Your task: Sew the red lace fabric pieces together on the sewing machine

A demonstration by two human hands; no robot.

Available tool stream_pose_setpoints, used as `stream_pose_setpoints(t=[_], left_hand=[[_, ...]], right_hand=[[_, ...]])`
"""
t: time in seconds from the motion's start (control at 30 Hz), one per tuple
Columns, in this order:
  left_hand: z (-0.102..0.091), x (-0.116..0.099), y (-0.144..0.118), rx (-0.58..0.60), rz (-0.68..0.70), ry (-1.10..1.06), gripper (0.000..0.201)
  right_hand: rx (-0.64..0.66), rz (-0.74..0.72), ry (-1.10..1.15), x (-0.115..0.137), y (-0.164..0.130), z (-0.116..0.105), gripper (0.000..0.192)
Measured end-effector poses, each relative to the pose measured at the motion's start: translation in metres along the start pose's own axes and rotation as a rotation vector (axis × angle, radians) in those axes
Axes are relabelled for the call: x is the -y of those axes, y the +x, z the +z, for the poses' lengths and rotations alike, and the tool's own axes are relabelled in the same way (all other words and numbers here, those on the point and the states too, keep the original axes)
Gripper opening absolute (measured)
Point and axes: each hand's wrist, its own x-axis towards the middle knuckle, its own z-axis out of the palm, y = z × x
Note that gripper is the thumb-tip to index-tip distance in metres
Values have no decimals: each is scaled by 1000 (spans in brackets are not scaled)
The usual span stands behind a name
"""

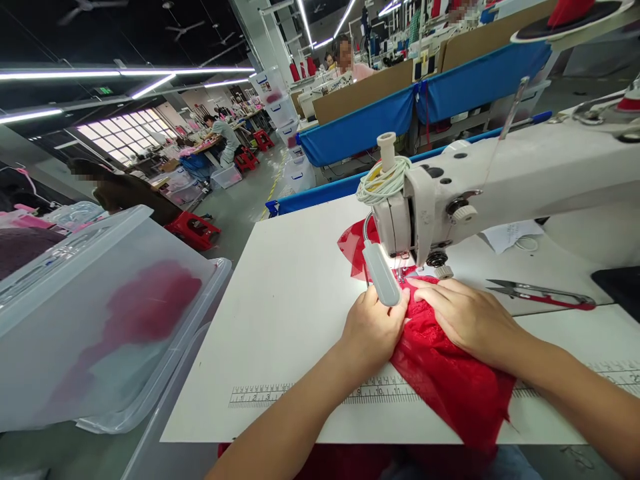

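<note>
Red lace fabric (450, 380) is being pressed flat on a white worktop (295, 300) by two bare hands, right in front of a white sewing machine (480, 187). The left hand (373, 330) is being laid on the cloth's left edge, its fingers loosely curled and its fingertips tucked under a small grey lamp (381, 273) fixed to the machine head; nothing is being clasped, the grip being no more than a downward press. The right hand (470, 317) is being spread open, palm down, on top of the cloth, its fingers pointing left toward the needle area, again pressing rather than grasping. The fabric is being fed beneath the machine head, with a further piece showing behind it and the rest hanging over the near edge of the worktop, across a printed ruler (320, 393). Red-handled thread snips (540, 293) are lying on the worktop to the right, apart from the hands. A clear plastic bin (95, 313) with red cloth inside is standing at the left.
</note>
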Motion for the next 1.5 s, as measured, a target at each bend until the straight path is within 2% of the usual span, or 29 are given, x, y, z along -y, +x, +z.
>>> stream_pose_setpoints(t=[0.13,0.3,0.37,0.67,0.8,0.9,1.0,1.07,1.27,1.5], left_hand=[[-3,3,-1,35,3,-105,43],[-3,7,-5,-7,-10,-193,78],[-1,8,-6,-16,-12,-192,84],[1,6,-5,-52,-29,-148,87],[2,8,-3,-90,-35,-157,88],[-1,12,0,-130,54,-178,89],[-5,15,2,-56,193,-223,79],[-7,15,2,7,223,-254,72],[-10,10,1,32,96,-251,69],[-10,2,-6,-8,94,-179,81]], right_hand=[[19,0,8,-2,0,1,38],[33,-7,-1,-4,-1,3,34],[23,-15,-5,-4,-1,3,34],[45,-9,13,-7,-2,6,34],[19,-57,37,-9,0,7,31],[-46,-147,74,-10,1,5,30],[-72,-193,141,-9,1,1,28],[-44,-208,195,-9,-2,-1,28],[-38,-190,152,-10,-12,1,30],[-101,-189,112,-13,-14,4,29]])
